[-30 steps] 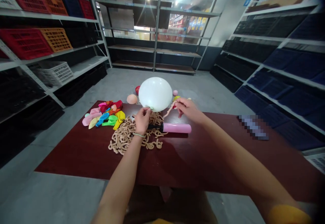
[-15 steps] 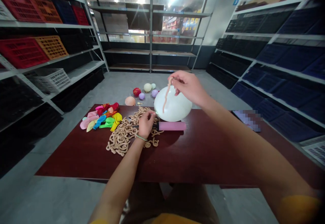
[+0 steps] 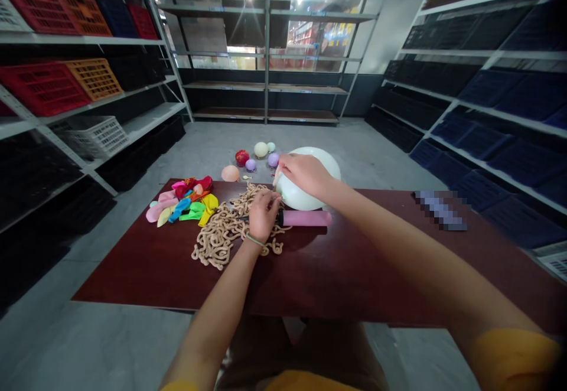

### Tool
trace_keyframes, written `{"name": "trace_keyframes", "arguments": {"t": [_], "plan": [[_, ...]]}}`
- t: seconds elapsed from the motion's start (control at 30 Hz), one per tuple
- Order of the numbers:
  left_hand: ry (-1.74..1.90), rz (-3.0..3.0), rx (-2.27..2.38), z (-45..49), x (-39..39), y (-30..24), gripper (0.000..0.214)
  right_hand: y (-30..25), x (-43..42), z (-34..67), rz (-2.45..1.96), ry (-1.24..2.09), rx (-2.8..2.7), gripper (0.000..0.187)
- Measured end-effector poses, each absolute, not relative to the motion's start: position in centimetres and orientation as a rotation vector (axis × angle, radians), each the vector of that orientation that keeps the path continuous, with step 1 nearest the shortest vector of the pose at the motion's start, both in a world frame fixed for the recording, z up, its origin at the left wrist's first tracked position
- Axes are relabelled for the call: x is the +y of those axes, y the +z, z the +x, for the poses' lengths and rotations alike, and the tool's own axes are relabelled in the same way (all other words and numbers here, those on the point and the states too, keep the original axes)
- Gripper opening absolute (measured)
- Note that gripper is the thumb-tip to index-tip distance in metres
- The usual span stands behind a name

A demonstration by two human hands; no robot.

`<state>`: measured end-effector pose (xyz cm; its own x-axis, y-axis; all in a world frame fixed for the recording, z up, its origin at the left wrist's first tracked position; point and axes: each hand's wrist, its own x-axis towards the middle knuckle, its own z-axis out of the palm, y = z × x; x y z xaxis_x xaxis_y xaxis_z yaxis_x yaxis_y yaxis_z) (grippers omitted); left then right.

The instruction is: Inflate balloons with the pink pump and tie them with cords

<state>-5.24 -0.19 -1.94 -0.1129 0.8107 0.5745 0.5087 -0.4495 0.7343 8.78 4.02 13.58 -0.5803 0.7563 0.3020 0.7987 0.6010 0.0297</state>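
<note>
A large pale white-green inflated balloon (image 3: 297,198) rests at the far edge of the table. My left hand (image 3: 264,217) pinches its neck, with the fingertips closed at the knot end. My right hand (image 3: 305,172) is in front of the balloon, fingers closed on a beige cord (image 3: 277,177) that hangs toward the left fingertips; most of the cord is hidden. Beneath the balloon lies a balloon pump with a pink barrel (image 3: 306,218), its black nozzle end partly behind my left hand. A pile of tangled beige cords (image 3: 217,240) spreads around and left of that hand.
Colourful uninflated balloons (image 3: 183,202) lie at the left of the dark red table (image 3: 336,273). A blurred flat object (image 3: 440,209) is at its right. Several small inflated balloons (image 3: 260,150) sit on the floor beyond. Shelves with crates (image 3: 42,90) line the sides.
My right hand has come down and left toward my left hand, bringing the cord close to the balloon's neck. My left hand keeps its pinch. The view has shifted slightly.
</note>
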Motion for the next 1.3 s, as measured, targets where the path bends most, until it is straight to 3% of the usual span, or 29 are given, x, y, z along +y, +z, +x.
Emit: {"name": "trace_keyframes", "arguments": {"t": [0.17, 0.53, 0.87, 1.17, 1.3], "plan": [[1.743, 1.975, 1.527, -5.4, 0.1, -2.1, 0.012, 11.5, 3.5, 9.4, -1.256, -0.318, -2.641, 0.021], [1.607, 1.691, 1.42, -5.4, -0.1, -1.4, 0.017, 9.0, 3.0, 10.4, -1.241, -0.176, -2.554, 0.021], [1.616, 0.955, 1.116, -5.2, 1.2, -1.9, 0.026, 5.7, 0.4, 10.5, -1.43, 0.469, -2.08, 0.015], [1.647, 1.021, 1.139, -5.4, 0.9, -1.3, 0.028, 1.5, 2.3, 8.5, -1.146, 1.358, -1.284, 0.019], [1.681, 1.183, 1.316, -6.0, 0.8, -0.9, 0.024, 1.5, 2.5, 6.4, -1.018, 1.559, -1.085, 0.021]]}}
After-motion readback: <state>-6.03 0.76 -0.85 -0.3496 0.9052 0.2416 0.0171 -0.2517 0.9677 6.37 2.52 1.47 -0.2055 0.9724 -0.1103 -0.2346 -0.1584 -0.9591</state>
